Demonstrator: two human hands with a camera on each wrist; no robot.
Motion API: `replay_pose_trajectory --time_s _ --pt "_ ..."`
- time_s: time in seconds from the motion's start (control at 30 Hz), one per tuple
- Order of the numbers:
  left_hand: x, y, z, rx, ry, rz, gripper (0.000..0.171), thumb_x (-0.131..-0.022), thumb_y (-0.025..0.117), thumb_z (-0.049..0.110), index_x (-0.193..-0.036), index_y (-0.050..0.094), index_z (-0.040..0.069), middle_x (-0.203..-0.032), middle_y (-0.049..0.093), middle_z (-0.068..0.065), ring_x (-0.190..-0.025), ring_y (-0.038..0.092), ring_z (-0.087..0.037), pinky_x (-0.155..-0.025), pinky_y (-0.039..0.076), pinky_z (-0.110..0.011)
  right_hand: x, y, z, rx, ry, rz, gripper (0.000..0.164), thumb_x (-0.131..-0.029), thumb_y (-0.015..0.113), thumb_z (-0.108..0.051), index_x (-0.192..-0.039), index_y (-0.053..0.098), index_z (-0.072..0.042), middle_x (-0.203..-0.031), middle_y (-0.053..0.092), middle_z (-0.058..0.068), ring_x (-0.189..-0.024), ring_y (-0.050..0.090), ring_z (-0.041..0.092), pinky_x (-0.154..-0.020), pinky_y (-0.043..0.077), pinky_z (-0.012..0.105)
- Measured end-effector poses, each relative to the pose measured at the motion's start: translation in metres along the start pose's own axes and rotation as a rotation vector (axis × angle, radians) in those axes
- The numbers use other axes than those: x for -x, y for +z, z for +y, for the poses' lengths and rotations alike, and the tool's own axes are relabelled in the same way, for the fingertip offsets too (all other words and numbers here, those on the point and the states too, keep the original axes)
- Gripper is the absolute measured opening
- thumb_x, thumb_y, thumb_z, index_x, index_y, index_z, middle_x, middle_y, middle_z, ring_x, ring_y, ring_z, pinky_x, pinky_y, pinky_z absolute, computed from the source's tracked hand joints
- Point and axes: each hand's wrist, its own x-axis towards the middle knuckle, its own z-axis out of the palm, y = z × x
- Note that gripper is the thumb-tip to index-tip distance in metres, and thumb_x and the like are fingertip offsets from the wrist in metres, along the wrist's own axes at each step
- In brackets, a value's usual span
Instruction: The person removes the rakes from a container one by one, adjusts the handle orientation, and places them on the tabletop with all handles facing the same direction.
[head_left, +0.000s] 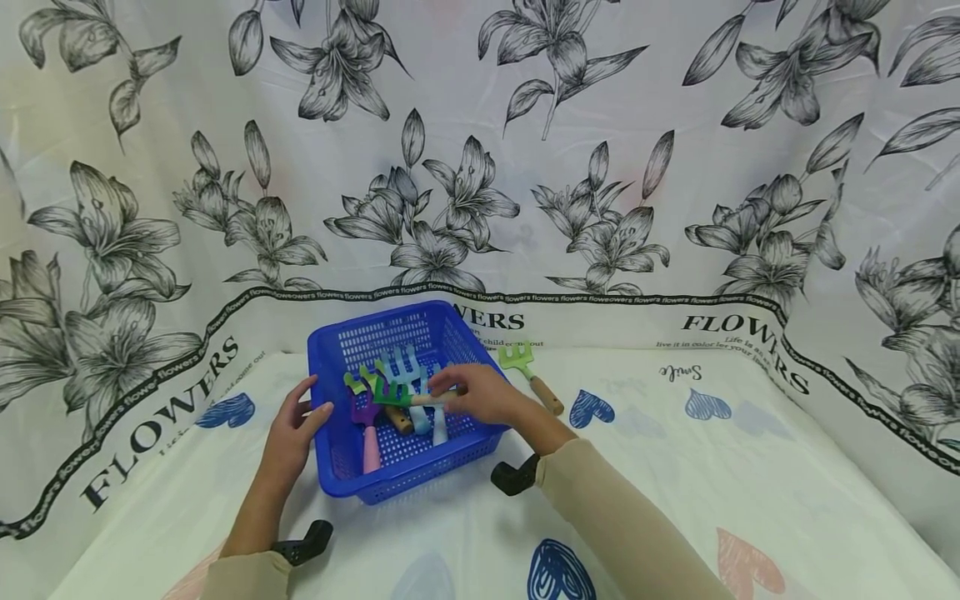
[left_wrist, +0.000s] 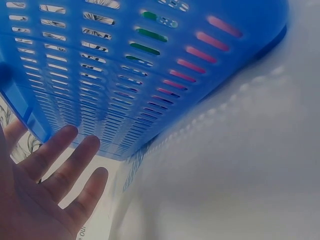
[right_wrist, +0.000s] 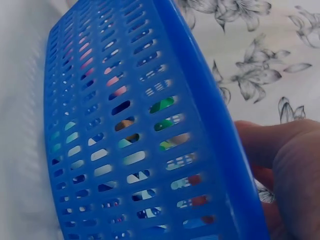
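Floral backdrop (head_left: 450,100) (black on white), heart-print cloth (head_left: 825,500)

The left hand (head_left: 294,433) spreads its fingers; the right hand (head_left: 483,393) pinches.

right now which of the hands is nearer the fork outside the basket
Right: the right hand is over the basket, left of the fork; the left hand is farther off, at the left rim.
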Motion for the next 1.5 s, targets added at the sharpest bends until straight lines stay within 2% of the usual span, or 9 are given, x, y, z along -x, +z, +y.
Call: replay_pose_trajectory --time_s 0.13,0.27,0.37,0.53,0.67,0.8,1.17,1.33,1.5 --pt "0.002 0.000 0.002 -0.005 0.003 0.001 0.072 -0.099 0.050 0.044 -0.157 0.014 0.025 -0.147 0.034 -0.027 -0.132 0.036 -0.048 -0.101 0.030 -0.067 0.002 0.001 0.000 0.024 -0.001 0.098 0.028 -0.094 0.065 -0.009 -0.120 0.066 -0.018 -0.107 0.069 -0.009 -0.099 0.061 0.013 -0.087 0.050 0.032" --pt "0.002 0.000 0.003 -0.012 0.005 0.005 0.072 -0.098 0.050 0.045 -0.157 0.014 0.025 -0.147 0.034 -0.027 -0.132 0.036 -0.048 -0.101 0.030 -0.067 0.003 0.001 0.002 -0.005 0.003 0.177 0.025 -0.094 0.064 -0.009 -0.118 0.067 -0.014 -0.104 0.069 -0.006 -0.089 0.062 0.012 -0.076 0.053 0.027" --pt "0.002 -0.001 0.003 -0.012 0.006 0.004 0.072 -0.098 0.050 0.045 -0.157 0.014 0.025 -0.147 0.034 -0.027 -0.131 0.037 -0.048 -0.101 0.031 -0.067 0.004 0.001 0.002 -0.044 0.029 0.220 0.020 -0.094 0.065 -0.009 -0.112 0.069 -0.013 -0.100 0.067 -0.003 -0.081 0.061 0.013 -0.067 0.053 0.024" --pt "0.001 -0.001 0.001 -0.006 0.002 0.000 0.072 -0.098 0.050 0.045 -0.157 0.013 0.026 -0.148 0.033 -0.026 -0.131 0.037 -0.048 -0.101 0.032 -0.065 0.006 0.000 0.000 -0.071 0.061 0.262 0.014 -0.093 0.066 -0.008 -0.104 0.071 -0.014 -0.091 0.065 0.000 -0.074 0.056 0.016 -0.059 0.047 0.024" --pt "0.001 0.000 0.000 -0.005 -0.005 0.000 0.073 -0.098 0.050 0.045 -0.158 0.013 0.027 -0.149 0.032 -0.026 -0.132 0.037 -0.048 -0.101 0.032 -0.065 0.008 0.001 0.000 -0.086 0.061 0.289 0.014 -0.093 0.065 -0.008 -0.104 0.072 -0.013 -0.094 0.066 0.000 -0.076 0.056 0.016 -0.060 0.048 0.023" --pt "0.000 0.000 -0.001 -0.004 -0.006 0.001 0.073 -0.098 0.051 0.045 -0.158 0.013 0.027 -0.150 0.032 -0.026 -0.132 0.036 -0.048 -0.101 0.032 -0.065 0.009 0.002 0.003 -0.103 0.045 0.355 0.015 -0.092 0.067 -0.010 -0.107 0.072 -0.012 -0.099 0.067 0.000 -0.079 0.058 0.015 -0.065 0.051 0.024" --pt "-0.001 -0.001 -0.002 -0.003 -0.008 -0.004 0.072 -0.098 0.050 0.044 -0.158 0.013 0.026 -0.149 0.031 -0.027 -0.133 0.035 -0.048 -0.101 0.031 -0.066 0.014 0.007 0.009 -0.181 -0.051 0.646 0.015 -0.089 0.070 -0.008 -0.103 0.073 -0.012 -0.102 0.068 0.001 -0.089 0.064 0.014 -0.079 0.055 0.028" --pt "0.000 -0.002 0.000 -0.001 0.001 -0.006 0.071 -0.099 0.050 0.043 -0.157 0.014 0.025 -0.148 0.033 -0.028 -0.131 0.037 -0.049 -0.100 0.032 -0.067 0.019 0.007 0.009 -0.271 -0.078 0.767 0.015 -0.089 0.070 -0.008 -0.104 0.073 -0.011 -0.102 0.068 0.001 -0.088 0.064 0.015 -0.076 0.056 0.029" --pt "0.001 -0.001 0.004 0.002 -0.002 -0.001 0.072 -0.099 0.051 0.044 -0.157 0.015 0.025 -0.147 0.034 -0.027 -0.131 0.037 -0.048 -0.101 0.032 -0.066 0.021 0.006 0.009 -0.284 -0.063 0.897 0.018 -0.089 0.070 -0.007 -0.105 0.072 -0.012 -0.099 0.068 0.001 -0.088 0.064 0.015 -0.075 0.056 0.030"
